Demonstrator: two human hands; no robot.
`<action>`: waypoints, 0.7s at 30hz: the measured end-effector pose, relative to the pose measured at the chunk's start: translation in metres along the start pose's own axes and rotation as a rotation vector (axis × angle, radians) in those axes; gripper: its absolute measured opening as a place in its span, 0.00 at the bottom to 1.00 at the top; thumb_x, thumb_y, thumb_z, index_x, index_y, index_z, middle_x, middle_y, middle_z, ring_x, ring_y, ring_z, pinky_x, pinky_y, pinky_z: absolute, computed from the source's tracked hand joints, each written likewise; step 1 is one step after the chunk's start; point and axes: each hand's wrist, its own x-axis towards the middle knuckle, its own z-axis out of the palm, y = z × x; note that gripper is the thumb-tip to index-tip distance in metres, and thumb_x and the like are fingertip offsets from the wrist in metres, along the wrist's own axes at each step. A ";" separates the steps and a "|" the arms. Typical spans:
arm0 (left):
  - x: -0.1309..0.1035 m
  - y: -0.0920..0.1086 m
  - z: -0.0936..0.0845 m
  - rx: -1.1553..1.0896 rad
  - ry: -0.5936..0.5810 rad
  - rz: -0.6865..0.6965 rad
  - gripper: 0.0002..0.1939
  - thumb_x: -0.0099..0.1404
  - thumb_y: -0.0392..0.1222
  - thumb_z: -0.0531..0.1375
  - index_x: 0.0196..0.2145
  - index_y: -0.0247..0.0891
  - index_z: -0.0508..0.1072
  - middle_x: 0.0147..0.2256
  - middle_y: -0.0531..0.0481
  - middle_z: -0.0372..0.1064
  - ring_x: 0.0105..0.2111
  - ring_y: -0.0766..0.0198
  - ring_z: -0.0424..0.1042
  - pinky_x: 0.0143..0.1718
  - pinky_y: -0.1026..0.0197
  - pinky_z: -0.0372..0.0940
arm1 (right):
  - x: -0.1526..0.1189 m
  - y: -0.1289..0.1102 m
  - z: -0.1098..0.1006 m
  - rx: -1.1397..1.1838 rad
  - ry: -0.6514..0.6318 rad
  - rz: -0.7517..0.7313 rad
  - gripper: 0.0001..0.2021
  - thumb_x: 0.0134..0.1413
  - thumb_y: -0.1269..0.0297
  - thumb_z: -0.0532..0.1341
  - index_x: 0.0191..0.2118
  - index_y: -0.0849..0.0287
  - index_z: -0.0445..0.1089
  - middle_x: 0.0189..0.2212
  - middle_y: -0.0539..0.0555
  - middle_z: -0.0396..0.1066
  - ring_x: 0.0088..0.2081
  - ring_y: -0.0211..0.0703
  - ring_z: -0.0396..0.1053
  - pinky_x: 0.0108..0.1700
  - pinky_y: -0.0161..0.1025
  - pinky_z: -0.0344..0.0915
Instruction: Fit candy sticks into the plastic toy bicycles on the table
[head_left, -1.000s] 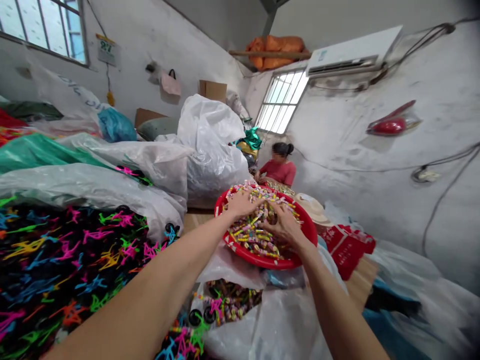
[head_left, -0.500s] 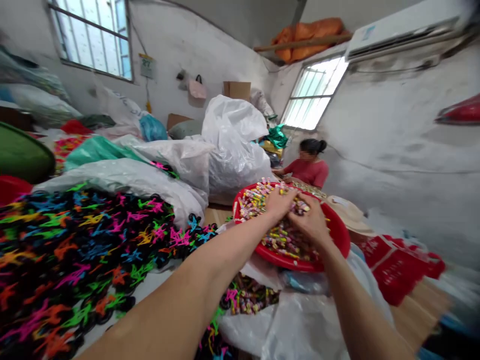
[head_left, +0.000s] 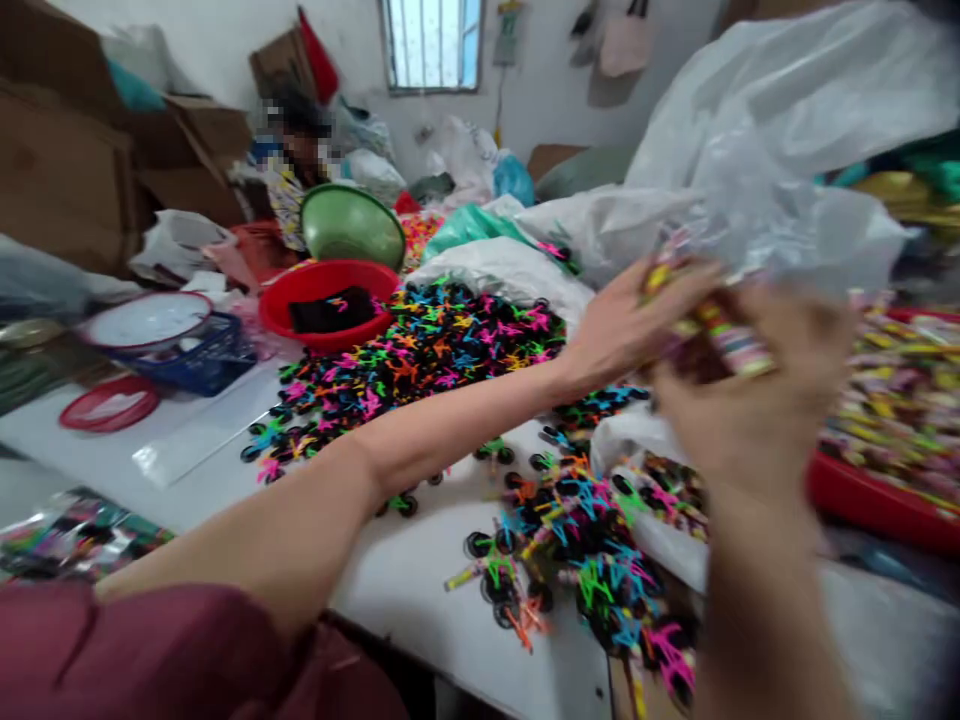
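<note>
My left hand [head_left: 626, 320] and my right hand [head_left: 757, 400] are cupped together, fingers curled around a bunch of small colourful wrapped tubes [head_left: 739, 345]. My right hand is smeared by motion. Beside it at right stands a red basin [head_left: 855, 490] heaped with more such tubes [head_left: 900, 400]. Below my hands, toy bicycles [head_left: 585, 520] in black and bright colours lie on the white table [head_left: 435, 600], a few tubes among them. A larger heap of toy bicycles [head_left: 465, 350] spreads behind my left forearm. An opened white bag [head_left: 652, 530] with tubes inside lies under my hands.
Further left are another red basin [head_left: 277, 310], a green basin [head_left: 352, 225], a blue basket [head_left: 217, 360] and a red-rimmed sieve [head_left: 150, 320]. A person [head_left: 289, 190] sits at the back left. Large white plastic sacks [head_left: 750, 150] rise behind my hands.
My view has swung left and down. My hands have lifted out of the red basin and moved left with a bunch of tubes between them.
</note>
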 end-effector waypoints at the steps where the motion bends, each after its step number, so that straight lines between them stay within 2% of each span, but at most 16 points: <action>1: -0.029 -0.001 -0.035 0.021 0.046 -0.043 0.21 0.62 0.51 0.49 0.41 0.32 0.70 0.40 0.50 0.72 0.38 0.70 0.69 0.40 0.66 0.62 | -0.021 -0.030 0.019 0.097 -0.007 -0.024 0.24 0.44 0.66 0.64 0.50 0.61 0.65 0.47 0.62 0.59 0.52 0.51 0.59 0.55 0.48 0.58; 4: -0.117 -0.017 -0.128 0.156 0.174 -0.195 0.16 0.64 0.47 0.51 0.42 0.33 0.68 0.38 0.48 0.71 0.37 0.65 0.69 0.41 0.64 0.64 | -0.095 -0.103 0.082 0.390 -0.144 0.002 0.22 0.47 0.66 0.60 0.52 0.57 0.63 0.49 0.60 0.56 0.52 0.49 0.60 0.53 0.47 0.61; 6: -0.170 -0.038 -0.177 0.293 0.239 -0.329 0.16 0.65 0.46 0.49 0.44 0.34 0.67 0.38 0.48 0.70 0.37 0.64 0.70 0.40 0.63 0.65 | -0.148 -0.136 0.126 0.520 -0.271 0.067 0.22 0.49 0.66 0.59 0.52 0.56 0.62 0.50 0.59 0.55 0.52 0.48 0.59 0.53 0.47 0.60; 8: -0.213 -0.061 -0.217 0.548 0.266 -0.450 0.16 0.66 0.44 0.47 0.45 0.36 0.67 0.39 0.48 0.70 0.39 0.64 0.70 0.42 0.63 0.65 | -0.196 -0.159 0.165 0.580 -0.388 0.114 0.22 0.50 0.67 0.57 0.53 0.56 0.61 0.50 0.60 0.55 0.52 0.49 0.58 0.53 0.48 0.60; 10: -0.243 -0.082 -0.245 0.741 0.251 -0.512 0.15 0.66 0.43 0.48 0.45 0.37 0.67 0.41 0.46 0.69 0.42 0.61 0.68 0.46 0.60 0.63 | -0.233 -0.176 0.193 0.544 -0.486 0.126 0.23 0.49 0.69 0.56 0.53 0.58 0.61 0.52 0.61 0.55 0.53 0.50 0.57 0.54 0.50 0.58; 13: -0.262 -0.103 -0.269 0.798 0.203 -0.525 0.14 0.65 0.42 0.49 0.45 0.37 0.68 0.46 0.42 0.66 0.50 0.55 0.62 0.53 0.50 0.56 | -0.255 -0.190 0.209 0.356 -0.634 0.091 0.28 0.48 0.71 0.57 0.57 0.57 0.56 0.59 0.62 0.50 0.56 0.53 0.53 0.55 0.53 0.52; 16: -0.260 -0.113 -0.277 0.981 0.117 -0.537 0.16 0.66 0.44 0.47 0.48 0.40 0.67 0.50 0.42 0.63 0.52 0.52 0.58 0.51 0.47 0.57 | -0.237 -0.190 0.200 0.201 -0.818 -0.002 0.34 0.46 0.70 0.60 0.60 0.55 0.51 0.61 0.61 0.47 0.57 0.54 0.53 0.55 0.54 0.51; 18: -0.257 -0.112 -0.281 1.080 0.048 -0.556 0.18 0.66 0.46 0.46 0.50 0.42 0.66 0.51 0.43 0.62 0.52 0.52 0.59 0.48 0.48 0.60 | -0.215 -0.177 0.188 0.148 -0.900 -0.054 0.35 0.45 0.67 0.62 0.60 0.55 0.52 0.61 0.61 0.48 0.56 0.55 0.54 0.54 0.52 0.54; 21: -0.254 -0.104 -0.292 1.072 0.004 -0.603 0.19 0.66 0.48 0.46 0.51 0.44 0.65 0.51 0.45 0.62 0.51 0.52 0.61 0.47 0.49 0.60 | -0.182 -0.136 0.173 -0.015 -0.882 -0.043 0.28 0.48 0.64 0.60 0.57 0.56 0.57 0.54 0.60 0.58 0.52 0.50 0.60 0.51 0.46 0.59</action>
